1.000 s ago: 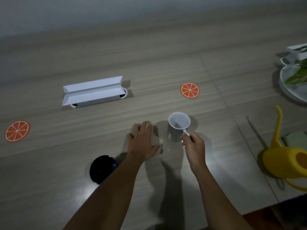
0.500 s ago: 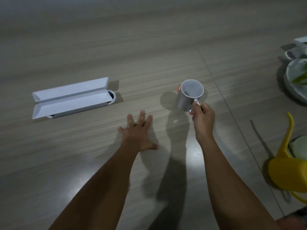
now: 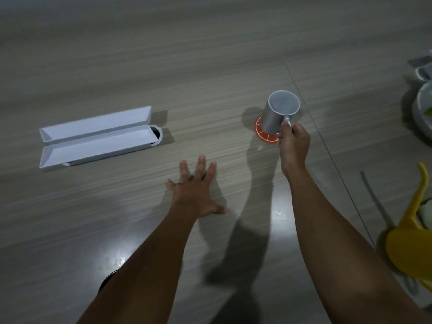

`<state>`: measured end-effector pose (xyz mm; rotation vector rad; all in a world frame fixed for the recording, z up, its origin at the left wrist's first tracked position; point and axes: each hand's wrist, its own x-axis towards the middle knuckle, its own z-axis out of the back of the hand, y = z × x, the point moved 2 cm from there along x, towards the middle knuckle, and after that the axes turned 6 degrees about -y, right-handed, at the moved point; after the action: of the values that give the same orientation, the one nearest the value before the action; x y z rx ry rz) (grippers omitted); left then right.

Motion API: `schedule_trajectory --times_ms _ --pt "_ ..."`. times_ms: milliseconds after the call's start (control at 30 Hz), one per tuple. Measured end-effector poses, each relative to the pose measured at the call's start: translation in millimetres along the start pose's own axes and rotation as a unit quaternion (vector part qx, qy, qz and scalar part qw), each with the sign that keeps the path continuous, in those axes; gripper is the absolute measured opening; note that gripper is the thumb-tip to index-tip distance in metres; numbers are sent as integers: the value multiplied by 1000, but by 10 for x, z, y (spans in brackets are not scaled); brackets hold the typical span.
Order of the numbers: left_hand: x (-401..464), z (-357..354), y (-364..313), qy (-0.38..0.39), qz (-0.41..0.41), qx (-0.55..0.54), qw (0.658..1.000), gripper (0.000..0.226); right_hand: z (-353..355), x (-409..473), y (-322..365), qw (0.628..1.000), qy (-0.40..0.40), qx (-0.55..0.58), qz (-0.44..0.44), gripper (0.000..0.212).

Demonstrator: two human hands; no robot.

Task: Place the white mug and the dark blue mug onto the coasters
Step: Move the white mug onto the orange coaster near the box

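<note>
Head view of a wood-grain worktop (image 3: 210,54). The right hand (image 3: 293,142) grips the handle of the white mug (image 3: 279,113), fingers closed around it; the mug is upright, tilted slightly, its open mouth facing the camera. Its base lies over the orange-slice coaster (image 3: 264,134), covering the far part of the disc while the near left rim of the coaster shows; whether the base touches the coaster or hangs just above it cannot be told. The left hand (image 3: 196,190) lies flat on the worktop, palm down, fingers spread wide, holding nothing, well apart from the mug. Beneath the left forearm, near the lower edge, a dark curved rim (image 3: 106,280) shows; it may be the dark blue mug, but too little is visible to be sure. To the left lies a long white hinged box (image 3: 95,136), opened flat. At the right edge stand a yellow watering can (image 3: 411,235) with its upright spout and, farther back, part of a pale round dish (image 3: 420,108) with green leaves in it.
</note>
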<state>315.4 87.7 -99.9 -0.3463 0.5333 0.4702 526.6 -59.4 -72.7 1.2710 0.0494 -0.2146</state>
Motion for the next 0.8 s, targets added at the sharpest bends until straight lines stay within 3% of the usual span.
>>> schedule_trajectory --times_ms 400,600,700,800 --pt "-6 0 -8 2 0 -6 1000 133 7 -17 -206 1000 0 2 -17 36" --pt "-4 5 -9 1 5 -6 1000 132 51 26 -312 1000 -4 -16 -6 61" --pt "-8 -4 -2 -3 3 -5 1000 133 96 -36 -258 999 -1 -39 -11 50" --pt "-25 9 -2 -5 2 -2 1000 133 162 -131 -224 998 -14 -61 -9 22"
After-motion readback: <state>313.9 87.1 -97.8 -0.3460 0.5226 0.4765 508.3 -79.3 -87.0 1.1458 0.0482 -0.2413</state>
